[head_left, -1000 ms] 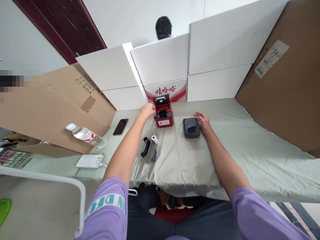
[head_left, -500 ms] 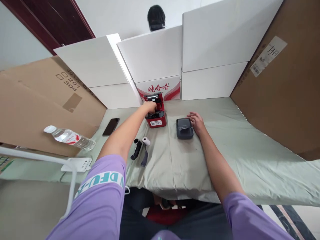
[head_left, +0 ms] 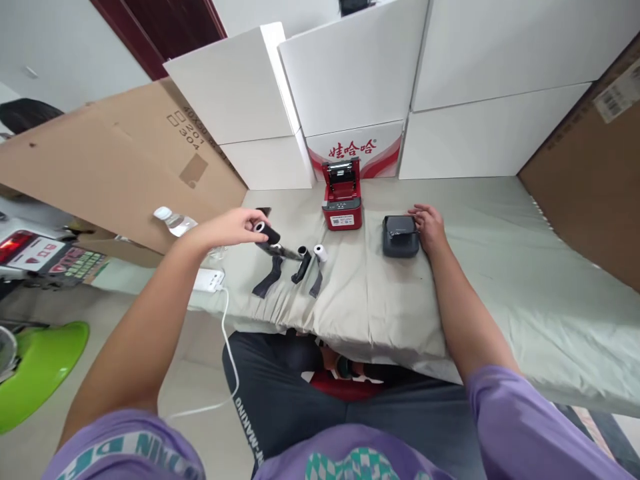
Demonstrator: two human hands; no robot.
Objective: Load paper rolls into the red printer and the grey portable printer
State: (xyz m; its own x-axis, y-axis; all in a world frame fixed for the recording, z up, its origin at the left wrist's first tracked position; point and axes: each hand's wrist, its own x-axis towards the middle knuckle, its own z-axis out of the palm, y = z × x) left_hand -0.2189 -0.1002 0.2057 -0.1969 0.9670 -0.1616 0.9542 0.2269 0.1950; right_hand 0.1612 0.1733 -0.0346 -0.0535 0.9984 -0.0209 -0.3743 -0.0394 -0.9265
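Observation:
My left hand (head_left: 231,225) holds a black roll (head_left: 267,233) above the grey-green cloth, with a dark strip trailing from it down to the table (head_left: 500,267). Just right of it lie another black roll (head_left: 302,261) and a small white roll (head_left: 319,253), each with a dark strip. A red printer (head_left: 343,197) stands open-lidded at the back, in front of a red and white carton. My right hand (head_left: 429,225) rests on the right side of a dark grey printer (head_left: 400,235).
White boxes (head_left: 350,80) form a wall behind the table, with brown cardboard sheets at left (head_left: 115,153) and right. A water bottle (head_left: 173,222), a black phone and a white power strip (head_left: 209,281) with its cable lie at left. A green object (head_left: 35,363) sits on the floor.
My left hand came away from the red printer toward the left, now holding a black roll with its strip. The view tilted down and shifted. My right hand stayed on the grey printer.

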